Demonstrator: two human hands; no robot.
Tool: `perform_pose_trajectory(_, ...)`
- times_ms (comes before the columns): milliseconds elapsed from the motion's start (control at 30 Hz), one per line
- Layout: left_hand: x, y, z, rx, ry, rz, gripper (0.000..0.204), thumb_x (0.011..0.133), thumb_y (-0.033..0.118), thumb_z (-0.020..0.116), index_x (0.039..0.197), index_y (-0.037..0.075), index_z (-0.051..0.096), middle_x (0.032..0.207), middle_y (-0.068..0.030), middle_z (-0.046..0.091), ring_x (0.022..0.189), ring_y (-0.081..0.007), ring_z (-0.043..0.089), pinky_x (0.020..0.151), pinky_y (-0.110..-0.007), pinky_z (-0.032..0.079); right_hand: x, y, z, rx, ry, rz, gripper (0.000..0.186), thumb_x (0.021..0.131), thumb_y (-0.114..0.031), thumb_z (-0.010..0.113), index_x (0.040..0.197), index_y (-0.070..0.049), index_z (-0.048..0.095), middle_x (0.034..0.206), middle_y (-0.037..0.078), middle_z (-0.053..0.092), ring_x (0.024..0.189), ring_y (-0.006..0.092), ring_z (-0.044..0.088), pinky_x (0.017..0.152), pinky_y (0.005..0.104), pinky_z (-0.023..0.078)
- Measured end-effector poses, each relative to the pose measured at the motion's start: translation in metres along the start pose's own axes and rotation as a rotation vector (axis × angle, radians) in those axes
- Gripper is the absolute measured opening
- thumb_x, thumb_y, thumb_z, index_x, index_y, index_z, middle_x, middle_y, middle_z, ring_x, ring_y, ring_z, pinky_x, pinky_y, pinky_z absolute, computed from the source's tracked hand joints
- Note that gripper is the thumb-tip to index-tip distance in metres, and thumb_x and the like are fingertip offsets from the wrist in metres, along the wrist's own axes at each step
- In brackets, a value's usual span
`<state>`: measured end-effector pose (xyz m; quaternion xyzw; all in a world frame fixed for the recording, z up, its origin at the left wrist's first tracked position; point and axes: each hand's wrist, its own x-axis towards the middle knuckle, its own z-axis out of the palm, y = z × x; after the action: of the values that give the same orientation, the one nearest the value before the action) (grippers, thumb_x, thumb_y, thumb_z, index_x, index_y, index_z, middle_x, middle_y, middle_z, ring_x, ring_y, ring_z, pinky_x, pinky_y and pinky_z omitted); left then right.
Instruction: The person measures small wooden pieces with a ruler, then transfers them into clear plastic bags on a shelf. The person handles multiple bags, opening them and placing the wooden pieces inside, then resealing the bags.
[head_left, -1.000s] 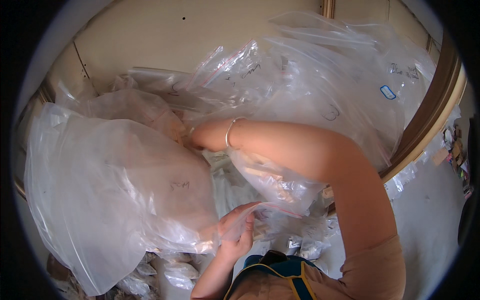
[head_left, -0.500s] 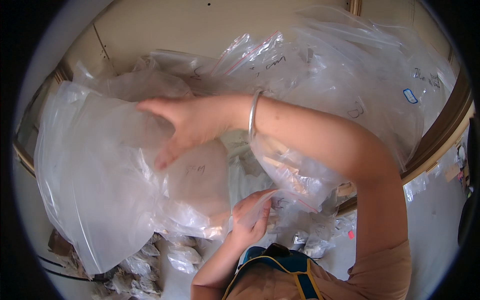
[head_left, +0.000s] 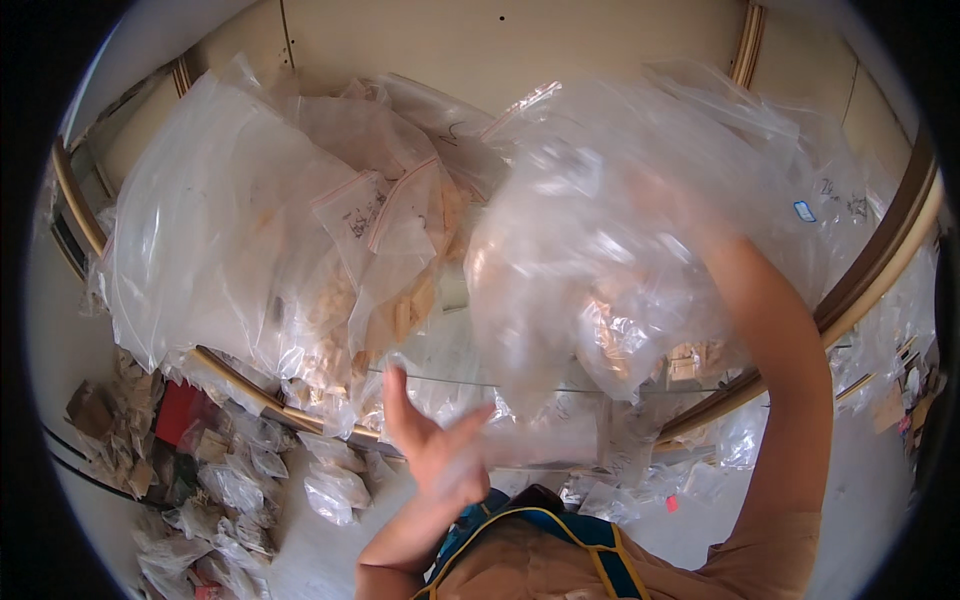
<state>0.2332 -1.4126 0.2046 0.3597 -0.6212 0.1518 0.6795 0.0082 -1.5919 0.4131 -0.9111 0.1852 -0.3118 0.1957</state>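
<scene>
My left hand (head_left: 440,455) is above the glass shelf's front edge, thumb and fingers spread, slightly blurred. It holds nothing that I can see. Beyond it, my right arm reaches up to the large clear plastic bags (head_left: 590,230) on the right. My right hand (head_left: 675,205) is smeared by motion and partly veiled by the plastic, so its grip is hidden. On the left of the shelf lie large clear zip bags (head_left: 220,210), with pale tan pieces inside. Two zip-top flaps with handwriting (head_left: 370,210) fold over them.
A curved glass shelf (head_left: 450,350) with a brown-gold rim (head_left: 885,255) carries the bags. On the floor at lower left are several small bags (head_left: 335,485), a red box (head_left: 183,412) and cardboard pieces (head_left: 92,408). More bags lie at lower right.
My right hand has swung from the left bags to the right ones, whose plastic is now blurred. My left hand has let go of a bag's zip edge and opened, shifting left and down.
</scene>
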Motion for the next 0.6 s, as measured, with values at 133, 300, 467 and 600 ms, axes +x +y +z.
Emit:
perform_pose_trajectory(133,0.027,-0.005,0.031,-0.358,-0.381,-0.270,0.030,0.100,0.023,0.058,0.108,0.000,0.076,0.168,-0.0269,0.025,0.156,-0.0443,0.023,0.123,-0.055,0.022,-0.033,0.000,-0.007,-0.314,-0.221,0.205,0.027,0.092,-0.009,0.063,0.117,0.001,0.067,0.113,0.015,0.072,0.102,0.0272,0.069,0.093,0.0378,0.055)
perform_pose_trajectory(300,0.030,0.004,0.058,-0.244,-0.524,-0.173,0.025,0.083,0.001,0.063,0.108,0.002,0.068,0.162,-0.0287,0.035,0.151,-0.0489,0.031,0.121,-0.058,0.025,-0.034,0.011,-0.038,-0.100,0.217,0.373,0.028,0.098,-0.009,0.059,0.123,0.002,0.065,0.118,0.014,0.071,0.106,0.0252,0.069,0.097,0.0366,0.055)
perform_pose_trajectory(467,0.031,-0.011,0.059,-0.281,-0.498,-0.183,0.032,0.084,0.000,0.059,0.115,0.000,0.068,0.156,-0.0309,0.043,0.145,-0.0509,0.040,0.119,-0.059,0.030,-0.027,-0.061,-0.072,0.120,0.912,-0.079,0.027,0.104,-0.008,0.055,0.127,0.004,0.064,0.121,0.015,0.070,0.109,0.0227,0.068,0.099,0.0346,0.054)
perform_pose_trajectory(600,0.032,-0.020,0.066,-0.335,-0.472,-0.186,0.034,0.082,-0.002,0.056,0.114,0.000,0.067,0.154,-0.0309,0.045,0.144,-0.0512,0.040,0.118,-0.059,0.032,-0.018,-0.130,-0.036,-0.740,0.510,-0.448,0.032,0.098,-0.014,0.064,0.127,-0.002,0.066,0.130,0.017,0.068,0.122,0.0296,0.065,0.110,0.0466,0.049)
